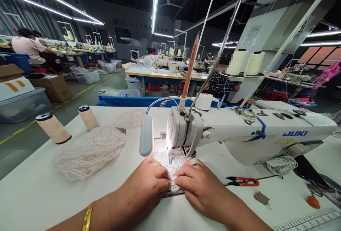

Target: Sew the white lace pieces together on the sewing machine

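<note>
A piece of white lace (174,163) lies under the needle area of the white JUKI sewing machine (183,128), lit by a small lamp (146,137). My left hand (150,181) has its fingers curled on the lace's left side, thumb pressed toward the forefinger. On the other side my right hand (198,184) pinches the lace near its front edge, with a ring-like band on one finger. Both hands are close together just in front of the presser foot; the lace under the fingertips is partly hidden.
Left of the machine lie a lace pile (93,152) and a smaller lace piece (130,118), with two thread cones (53,128) behind. Red-handled thread snips (243,181), a small tag-like piece (261,199) and a clear ruler (311,220) lie at right. Other people sit at machines beyond.
</note>
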Available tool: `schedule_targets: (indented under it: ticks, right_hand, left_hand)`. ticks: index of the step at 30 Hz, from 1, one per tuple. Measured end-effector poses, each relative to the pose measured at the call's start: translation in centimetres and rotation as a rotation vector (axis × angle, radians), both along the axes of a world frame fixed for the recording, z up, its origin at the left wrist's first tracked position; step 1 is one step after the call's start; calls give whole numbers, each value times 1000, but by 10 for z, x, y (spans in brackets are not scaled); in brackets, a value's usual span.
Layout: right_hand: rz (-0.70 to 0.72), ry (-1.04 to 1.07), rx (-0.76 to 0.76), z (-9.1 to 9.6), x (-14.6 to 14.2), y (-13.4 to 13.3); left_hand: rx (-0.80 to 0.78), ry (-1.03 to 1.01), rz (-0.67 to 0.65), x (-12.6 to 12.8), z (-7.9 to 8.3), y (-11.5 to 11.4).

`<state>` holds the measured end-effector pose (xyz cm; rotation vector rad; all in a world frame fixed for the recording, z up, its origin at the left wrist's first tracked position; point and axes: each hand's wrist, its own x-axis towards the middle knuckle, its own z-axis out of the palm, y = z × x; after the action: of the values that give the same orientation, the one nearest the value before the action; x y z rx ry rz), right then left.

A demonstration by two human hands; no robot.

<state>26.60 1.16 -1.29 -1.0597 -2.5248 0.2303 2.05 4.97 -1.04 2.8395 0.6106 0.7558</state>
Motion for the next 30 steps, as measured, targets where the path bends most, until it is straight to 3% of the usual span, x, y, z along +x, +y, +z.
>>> schedule_targets:
  ticks: [12,20,30]
  right_hand:
    - [-74,19,65,-11,-3,10]
    - [-27,26,88,-11,-2,6]
    - [-80,8,136,-17,-7,14]
  left_hand:
    - [131,-58,2,2,-9,19]
    - [97,-37,-38,-1,-14,13]
    - [125,-12,9,0,-16,30]
